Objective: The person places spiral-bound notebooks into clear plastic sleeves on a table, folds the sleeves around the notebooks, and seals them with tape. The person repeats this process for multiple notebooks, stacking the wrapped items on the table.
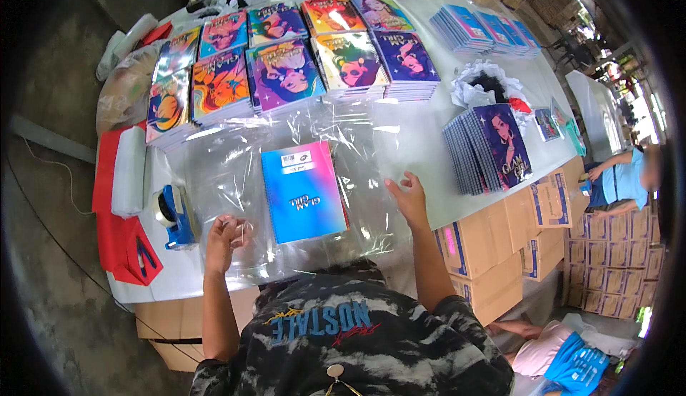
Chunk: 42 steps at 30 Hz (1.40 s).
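A blue and pink spiral notebook (304,214) lies in front of me, back cover up, with a white barcode label near its far end. Under and around it spreads a clear plastic sheet (371,156), wrinkled and shiny. My left hand (224,239) is left of the notebook, its fingertips pinched on the sheet's near left part. To the right of the notebook, my right hand (409,199) is raised by the sheet's edge with thumb and fingers apart. Nothing shows between them.
Stacks of colourful notebooks (286,74) line the far side. A blue tape dispenser (176,216) stands left, near a red box (132,249) with pens. Upright notebooks (486,149) fill the right edge, above cardboard boxes (486,253). Other people (618,178) are at the right.
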Each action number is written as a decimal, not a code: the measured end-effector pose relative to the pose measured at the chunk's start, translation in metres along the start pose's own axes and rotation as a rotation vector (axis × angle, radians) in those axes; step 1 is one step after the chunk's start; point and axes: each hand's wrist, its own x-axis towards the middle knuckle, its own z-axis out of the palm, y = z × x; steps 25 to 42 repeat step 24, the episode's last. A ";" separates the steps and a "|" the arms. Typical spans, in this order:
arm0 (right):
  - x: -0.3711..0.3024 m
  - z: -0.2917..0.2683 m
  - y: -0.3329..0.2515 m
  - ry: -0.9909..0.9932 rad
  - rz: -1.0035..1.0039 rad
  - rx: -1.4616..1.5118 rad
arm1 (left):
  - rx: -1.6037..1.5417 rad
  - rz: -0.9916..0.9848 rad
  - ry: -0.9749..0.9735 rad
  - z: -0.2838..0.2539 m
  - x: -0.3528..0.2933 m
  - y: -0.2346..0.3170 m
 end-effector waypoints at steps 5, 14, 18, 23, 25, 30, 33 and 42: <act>-0.015 -0.006 -0.041 0.027 -0.171 0.108 | 0.115 -0.087 -0.162 0.004 -0.003 0.011; -0.047 0.034 -0.074 -0.041 -0.616 -0.291 | 0.369 0.065 -0.227 0.018 0.009 0.020; -0.020 0.021 -0.089 -0.300 -0.326 0.104 | 0.480 0.325 -0.259 0.030 0.015 0.042; -0.012 -0.008 -0.115 -0.371 -0.307 0.211 | 0.496 0.398 -0.367 0.050 0.019 0.045; -0.016 0.005 -0.112 -0.257 -0.439 0.237 | 0.486 0.395 -0.384 0.053 0.021 0.045; -0.016 0.005 -0.112 -0.257 -0.439 0.237 | 0.486 0.395 -0.384 0.053 0.021 0.045; -0.016 0.005 -0.112 -0.257 -0.439 0.237 | 0.486 0.395 -0.384 0.053 0.021 0.045; -0.016 0.005 -0.112 -0.257 -0.439 0.237 | 0.486 0.395 -0.384 0.053 0.021 0.045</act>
